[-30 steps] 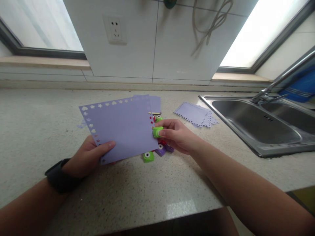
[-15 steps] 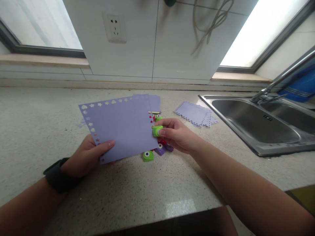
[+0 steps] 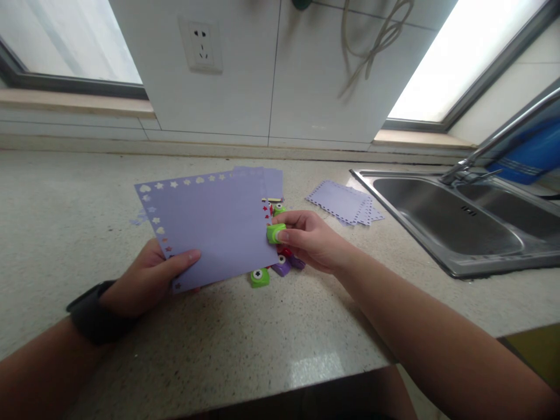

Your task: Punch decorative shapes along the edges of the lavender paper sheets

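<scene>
A lilac sheet of paper [image 3: 214, 227] is held up, tilted, above the counter; cut-out shapes run along its top, left and upper right edges. My left hand [image 3: 160, 268] pinches its lower left side, thumb on the front and fingers mostly behind. In my right hand [image 3: 308, 239] is a green craft punch [image 3: 275, 233], set on the sheet's right edge with my thumb on its button. Below the sheet lie another green punch [image 3: 259, 277], a purple punch [image 3: 281, 265] and a red punch [image 3: 285, 251], partly hidden by paper and fingers.
Punched lilac sheets [image 3: 343, 201] overlap on the counter [image 3: 245, 344] to the right. More lilac paper [image 3: 274, 182] lies behind the held sheet, and small paper scraps [image 3: 139, 219] to its left. A steel double sink [image 3: 446, 204] with a faucet [image 3: 459, 169] stands at right.
The whole view has shifted slightly, so everything sits a little farther left. Both hands keep their holds, and the green punch stays on the sheet's right edge.
</scene>
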A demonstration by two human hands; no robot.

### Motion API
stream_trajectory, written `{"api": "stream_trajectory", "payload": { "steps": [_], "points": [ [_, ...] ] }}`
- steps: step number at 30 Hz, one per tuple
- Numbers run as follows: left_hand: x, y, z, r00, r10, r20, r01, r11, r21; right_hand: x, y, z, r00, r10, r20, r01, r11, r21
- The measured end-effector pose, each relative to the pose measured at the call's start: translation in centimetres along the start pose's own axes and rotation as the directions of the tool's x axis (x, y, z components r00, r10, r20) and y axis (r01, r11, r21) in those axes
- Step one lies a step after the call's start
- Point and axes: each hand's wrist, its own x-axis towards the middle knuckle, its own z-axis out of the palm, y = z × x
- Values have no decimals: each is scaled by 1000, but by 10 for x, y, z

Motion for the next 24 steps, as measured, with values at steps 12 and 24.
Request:
{"api": "stream_trajectory", "payload": {
  "steps": [12, 24],
  "points": [
    [-1, 2, 1, 999, 34, 25, -35, 999, 33, 0, 1, 0, 999, -17, 52, 21, 997, -74],
    [0, 0, 0, 999, 19, 38, -20, 999, 36, 1, 7, -4, 997, -27, 73, 35, 993, -111]
  ]
}}
